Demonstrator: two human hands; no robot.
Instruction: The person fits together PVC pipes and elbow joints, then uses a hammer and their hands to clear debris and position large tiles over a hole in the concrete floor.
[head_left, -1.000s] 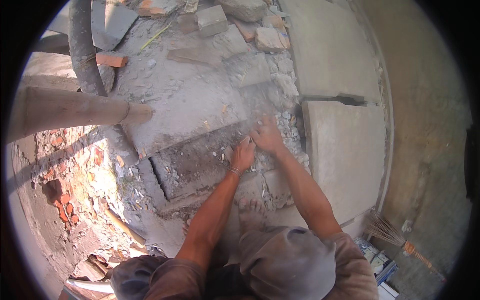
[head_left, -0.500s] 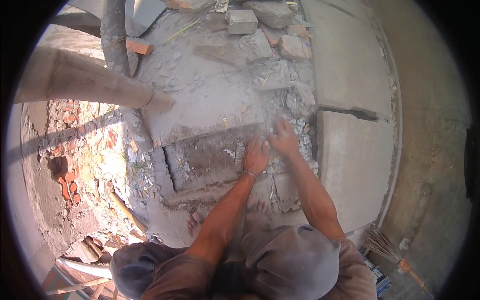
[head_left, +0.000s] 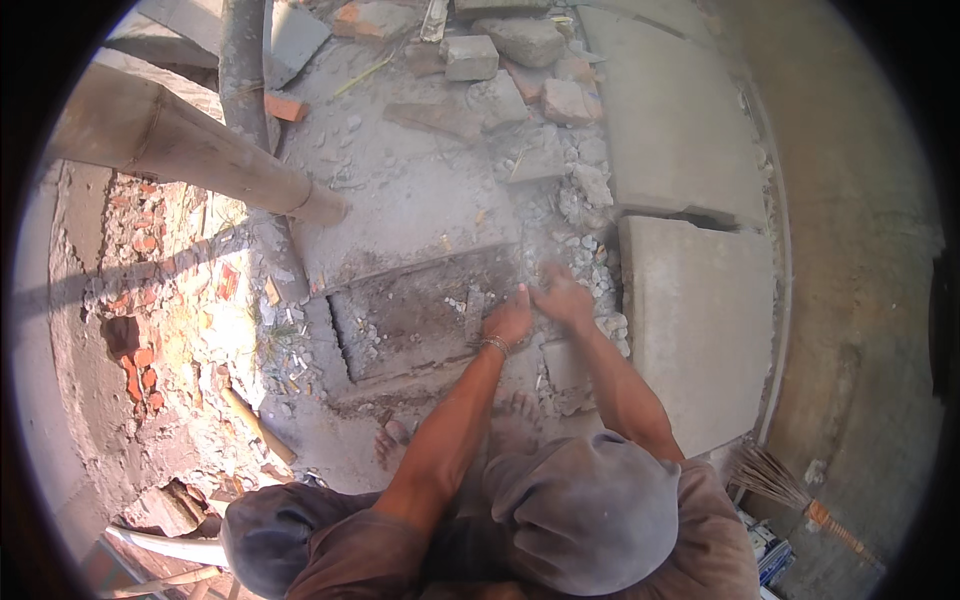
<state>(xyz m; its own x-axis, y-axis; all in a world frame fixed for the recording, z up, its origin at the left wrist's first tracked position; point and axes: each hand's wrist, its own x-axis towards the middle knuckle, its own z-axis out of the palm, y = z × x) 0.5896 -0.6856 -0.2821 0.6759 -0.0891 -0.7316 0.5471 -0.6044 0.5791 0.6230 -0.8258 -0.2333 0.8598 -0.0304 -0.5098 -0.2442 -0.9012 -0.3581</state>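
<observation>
Both my hands are low over the dusty ground, close together at the right end of a shallow rectangular recess [head_left: 420,300]. My left hand [head_left: 508,318], with a bracelet at the wrist, has its fingers curled down; whatever they hold, if anything, is hidden. Beside it my right hand [head_left: 563,298] is bent toward the ground, its fingers smeared by motion. It is nearest to loose grey rubble [head_left: 598,262] along the edge of a concrete slab [head_left: 700,330]. Small crumbs and a narrow broken piece [head_left: 475,312] lie in the recess, left of my left hand.
Broken concrete blocks [head_left: 470,58] and brick pieces [head_left: 572,102] are heaped at the far side. A thick bamboo pole [head_left: 200,150] slants in from the left, beside an upright post [head_left: 242,80]. A stick broom [head_left: 775,480] lies at the near right. My bare feet stand close behind the recess.
Both hands have drawn slightly nearer to me. The left fingers, stretched out flat before, are now curled under. The right hand has also drawn back, its fingers blurred.
</observation>
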